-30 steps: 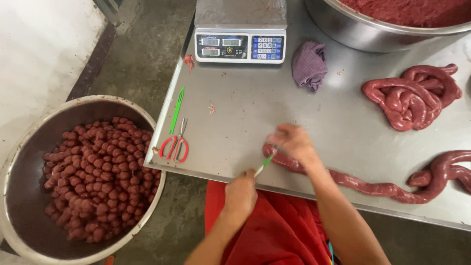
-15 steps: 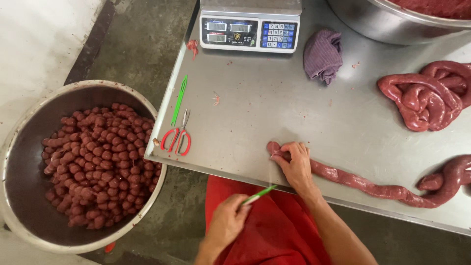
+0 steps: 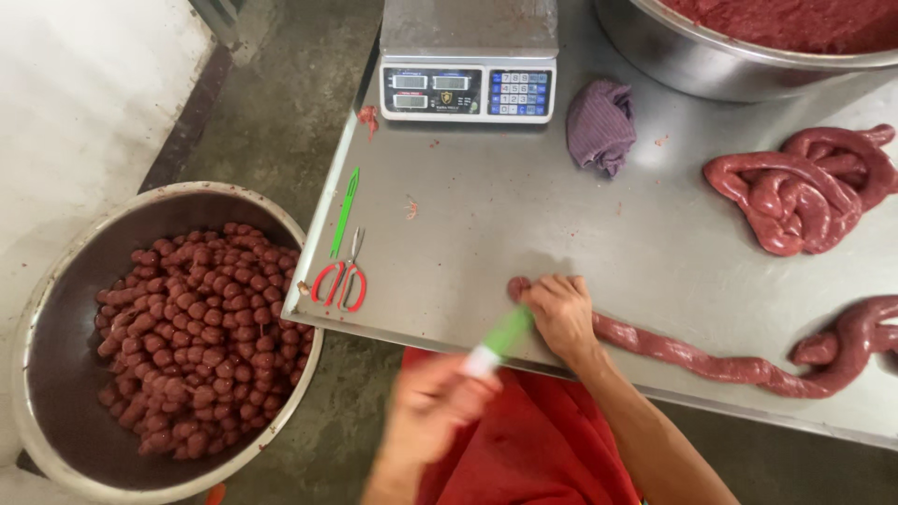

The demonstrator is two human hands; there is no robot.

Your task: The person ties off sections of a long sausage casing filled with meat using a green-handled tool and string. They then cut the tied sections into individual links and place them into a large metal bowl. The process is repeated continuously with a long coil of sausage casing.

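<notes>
A long raw red sausage (image 3: pixel 692 353) lies along the near edge of the steel table (image 3: pixel 486 215). My right hand (image 3: pixel 561 313) presses down on its left end, fingers closed over the casing near the tip (image 3: pixel 517 286). My left hand (image 3: pixel 432 410) is blurred, just off the table edge over my red apron (image 3: pixel 533 449). It grips a thin green strip (image 3: pixel 500 339) that runs up to the right hand.
Red-handled scissors (image 3: pixel 342 281) and spare green strips (image 3: pixel 344 211) lie at the table's left edge. A scale (image 3: pixel 468 65), a purple cloth (image 3: pixel 601 124), a coiled sausage (image 3: pixel 804 187) and a large meat bowl (image 3: pixel 748 47) stand farther back. A bowl of small sausage balls (image 3: pixel 182 327) sits on the floor at left.
My left hand has drawn back towards me with the green strip, now blurred by motion. My right hand has stayed on the sausage's left end.
</notes>
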